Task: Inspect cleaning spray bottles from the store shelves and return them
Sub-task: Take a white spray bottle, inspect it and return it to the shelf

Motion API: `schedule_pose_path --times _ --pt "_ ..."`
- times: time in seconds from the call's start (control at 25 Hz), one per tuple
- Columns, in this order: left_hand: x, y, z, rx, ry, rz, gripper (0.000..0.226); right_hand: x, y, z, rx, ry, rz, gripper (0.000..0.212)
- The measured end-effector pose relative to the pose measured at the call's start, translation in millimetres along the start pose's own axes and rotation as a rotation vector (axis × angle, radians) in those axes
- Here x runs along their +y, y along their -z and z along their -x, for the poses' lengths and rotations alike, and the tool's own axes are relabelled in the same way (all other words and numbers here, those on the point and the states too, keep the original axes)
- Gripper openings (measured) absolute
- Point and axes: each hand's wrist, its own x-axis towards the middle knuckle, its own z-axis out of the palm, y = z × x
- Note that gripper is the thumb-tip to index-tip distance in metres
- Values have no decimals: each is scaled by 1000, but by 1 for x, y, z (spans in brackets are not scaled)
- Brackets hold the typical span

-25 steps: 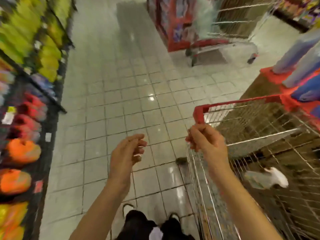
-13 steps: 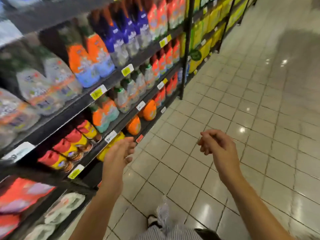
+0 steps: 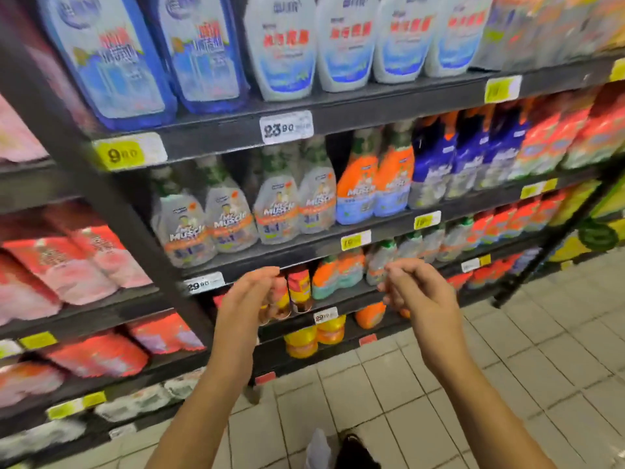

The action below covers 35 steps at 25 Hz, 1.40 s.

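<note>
Motion blur smears most labels; only "Mr Muscle" on the clear spray bottles (image 3: 236, 214) and a few shelf tags can be read, among them the white 23.90 tag (image 3: 285, 127) and the yellow 9.90 tag (image 3: 125, 154). The big blue bottles (image 3: 118, 62) and white bottles (image 3: 287, 45) on the top shelf are cut off at the frame's upper edge, so their caps do not show. The left hand (image 3: 248, 294) covers part of a row of red-and-yellow cans (image 3: 299, 289). Both forearms run out of the bottom of the frame.

Neither hand carries anything. The left grip is loosely curled, fingers bent forward; the right hand (image 3: 417, 292) has its grip loosely curled too. Both hang in front of the lower shelves, apart from the goods.

The clear spray bottles stand on the middle shelf just right of the slanted black upright (image 3: 111, 204), untouched. Further right of the upright on the same shelf stand orange spray bottles (image 3: 372, 184), then blue spray bottles (image 3: 449, 164). Left of the upright lie pink and red pouches (image 3: 77, 262).

Pale floor tiles (image 3: 507, 367) spread out to the right of the upright's foot, with a dark shoe (image 3: 355, 451) at the bottom edge.
</note>
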Motion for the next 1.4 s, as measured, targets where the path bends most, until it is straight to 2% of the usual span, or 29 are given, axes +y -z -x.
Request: schedule_pose_path --times 0.12,0.28,0.56,0.8,0.92,1.0,1.04,1.12,1.24,1.32,1.4 --pt "36 -10 -35 87 -121 18 27 -18 -12 -57 -134 82 -34 13" --pt "94 -24 -72 177 -308 92 25 -61 -26 -130 -227 217 -64 16" --pt "208 -49 -112 173 -623 98 28 -154 -65 -214 -314 447 -147 17" --pt "330 -61 -138 137 -934 82 16 -253 -110 -260 -261 780 -183 8" --pt "390 -73 -154 253 -1129 31 17 -308 -136 -283 -181 954 -158 14" --pt "423 -80 -168 371 -1254 -120 20 -339 -151 -294 -108 1077 -66 21" --pt "438 -83 -175 405 -1274 -220 24 -350 -158 -301 -73 1121 -2 27" --pt "462 -86 -191 406 -1182 -384 41 -362 -170 -311 -50 1122 152 41" --pt "479 -88 -209 249 -940 -421 67 -363 -180 -320 -23 1092 366 58" --pt "477 -88 -217 134 -886 -416 69 -359 -184 -321 -4 1123 441 64" --pt "475 -86 -222 120 -936 -450 60 -357 -188 -320 6 1124 418 65"
